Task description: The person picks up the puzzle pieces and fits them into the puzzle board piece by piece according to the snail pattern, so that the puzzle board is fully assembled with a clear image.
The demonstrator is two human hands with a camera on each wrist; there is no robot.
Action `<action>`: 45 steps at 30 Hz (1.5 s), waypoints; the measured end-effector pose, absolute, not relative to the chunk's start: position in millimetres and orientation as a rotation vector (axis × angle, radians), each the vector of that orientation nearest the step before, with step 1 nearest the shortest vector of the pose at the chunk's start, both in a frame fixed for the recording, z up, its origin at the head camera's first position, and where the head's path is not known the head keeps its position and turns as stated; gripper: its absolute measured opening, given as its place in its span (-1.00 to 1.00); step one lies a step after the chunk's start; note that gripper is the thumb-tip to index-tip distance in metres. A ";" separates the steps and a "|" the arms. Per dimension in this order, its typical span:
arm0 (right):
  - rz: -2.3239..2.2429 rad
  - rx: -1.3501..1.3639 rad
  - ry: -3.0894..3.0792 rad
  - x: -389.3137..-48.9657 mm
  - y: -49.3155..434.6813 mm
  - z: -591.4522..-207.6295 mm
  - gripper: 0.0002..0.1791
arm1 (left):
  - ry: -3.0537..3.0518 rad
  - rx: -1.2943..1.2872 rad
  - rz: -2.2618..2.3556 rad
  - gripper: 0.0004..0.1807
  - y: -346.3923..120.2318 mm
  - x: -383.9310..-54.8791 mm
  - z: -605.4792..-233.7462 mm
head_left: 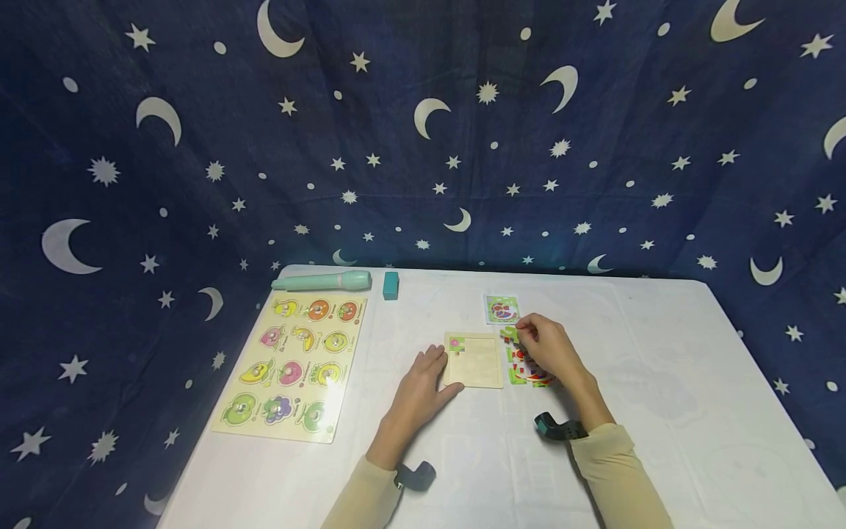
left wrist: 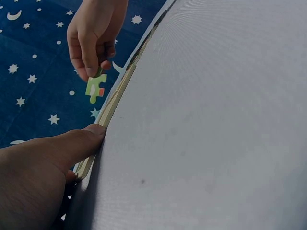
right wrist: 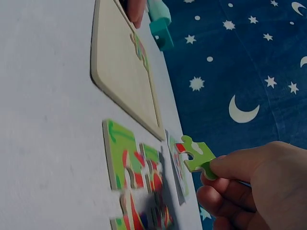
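A shallow square wooden puzzle tray (head_left: 479, 365) lies on the table, with a green and pink piece (head_left: 456, 343) in its far left corner. My left hand (head_left: 418, 391) rests against the tray's left side, fingers fairly straight and thumb touching the near edge. Between thumb and fingertips, my right hand (head_left: 554, 351) pinches a green jigsaw piece (right wrist: 200, 155) with a red patch. In the right wrist view it is raised above the table. Loose jigsaw pieces (right wrist: 122, 148) in green, red and white lie right of the tray, some hidden under the right hand.
A small picture card (head_left: 502, 309) lies behind the loose pieces. To the left is a board of fruit pictures (head_left: 291, 367); beyond it lie a mint-green pen-shaped stick (head_left: 324, 281) and a teal block (head_left: 391, 286). A starry dark blue cloth (head_left: 383, 88) hangs behind the table.
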State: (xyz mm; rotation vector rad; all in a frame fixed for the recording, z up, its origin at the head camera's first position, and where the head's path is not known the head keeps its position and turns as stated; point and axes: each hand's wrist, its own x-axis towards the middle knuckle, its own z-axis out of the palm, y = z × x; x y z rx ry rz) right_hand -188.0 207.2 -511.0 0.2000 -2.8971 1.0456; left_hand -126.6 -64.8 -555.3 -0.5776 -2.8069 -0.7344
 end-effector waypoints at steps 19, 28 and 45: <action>1.074 0.392 -2.878 -189.2 170.6 -516.1 -0.88 | -2.813 -0.593 -0.734 -0.29 -65.7 -126.8 -554.3; 1.060 0.444 -2.903 -191.4 159.0 -521.0 -0.89 | -2.814 -0.600 -0.733 -0.28 -65.9 -127.2 -554.4; 1.031 0.438 -2.961 -196.5 147.2 -527.9 -0.88 | -2.792 -0.611 -0.719 -0.29 -66.4 -127.4 -555.4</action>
